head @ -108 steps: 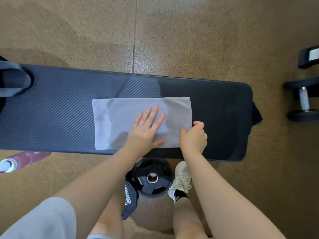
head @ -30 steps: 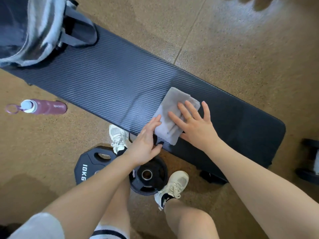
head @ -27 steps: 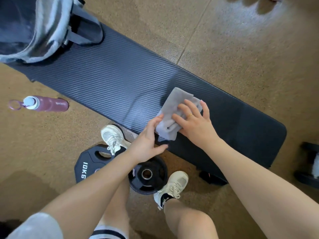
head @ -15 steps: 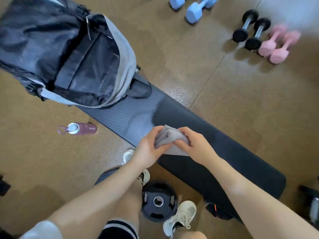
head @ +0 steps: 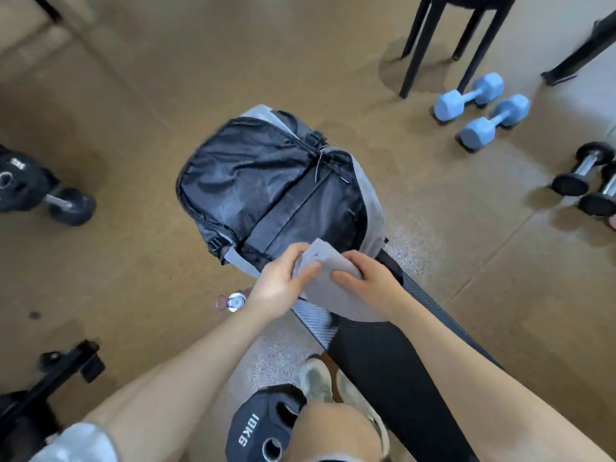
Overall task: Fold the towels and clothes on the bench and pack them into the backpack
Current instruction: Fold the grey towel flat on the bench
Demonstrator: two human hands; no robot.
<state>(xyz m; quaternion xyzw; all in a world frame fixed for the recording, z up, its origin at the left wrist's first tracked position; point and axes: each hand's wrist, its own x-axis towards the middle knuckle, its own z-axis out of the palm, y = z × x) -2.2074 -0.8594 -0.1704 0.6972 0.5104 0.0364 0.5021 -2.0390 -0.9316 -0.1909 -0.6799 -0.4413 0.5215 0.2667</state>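
Both hands [head: 283, 281] hold folded towel [head: 328, 285] beside backpack [head: 266, 185].

Place: you are standing in a small gym or home workout room.
Floor: speckled tan rubber flooring [head: 166, 95] laid in large tiles lies under you.
Weights: two pale blue hex dumbbells [head: 481, 106], chrome-handled black dumbbells [head: 586, 180] and a black 10 kg weight plate [head: 263, 428] sit on it.
Counter: the long black ribbed padded counter [head: 376, 355] in front of you is a workout bench.
Extras: a purple drinking bottle [head: 235, 300] lies by it.
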